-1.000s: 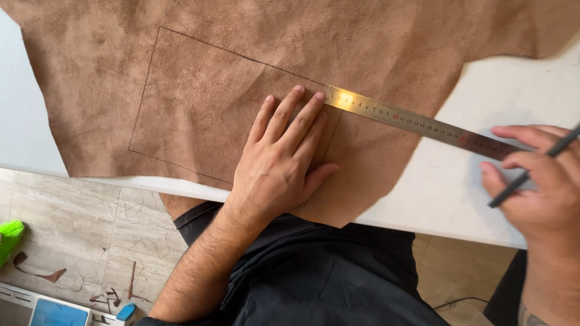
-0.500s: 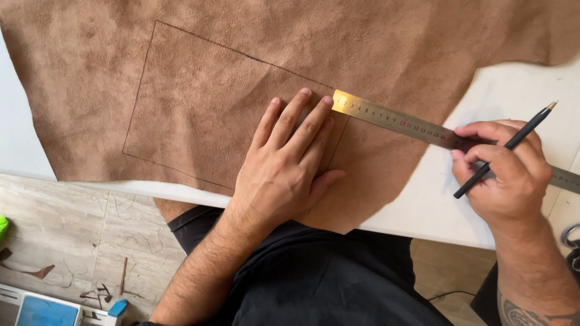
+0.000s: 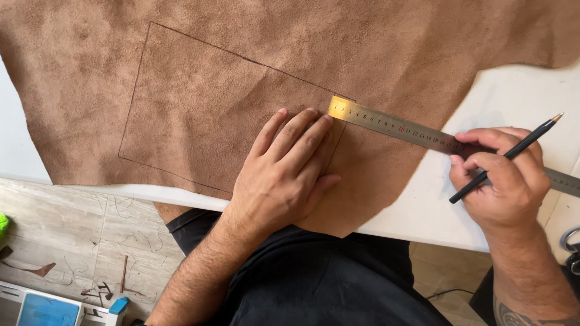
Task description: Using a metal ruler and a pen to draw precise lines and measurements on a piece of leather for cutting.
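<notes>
The left hand [image 3: 281, 175] lies flat, fingers spread, on the brown suede hide [image 3: 241, 78] spread over the white table [image 3: 501, 96], while the right hand [image 3: 504, 181], fingers clenched around a black pencil [image 3: 507, 158], pins the steel ruler [image 3: 399, 128] at the drawn rectangle's corner; ruling its unfinished side seems underway, calling for steady ruler alignment.

Left hand [image 3: 283, 175] flat on leather [image 3: 241, 78]; right hand [image 3: 504, 181] grips ruler [image 3: 399, 128].
</notes>
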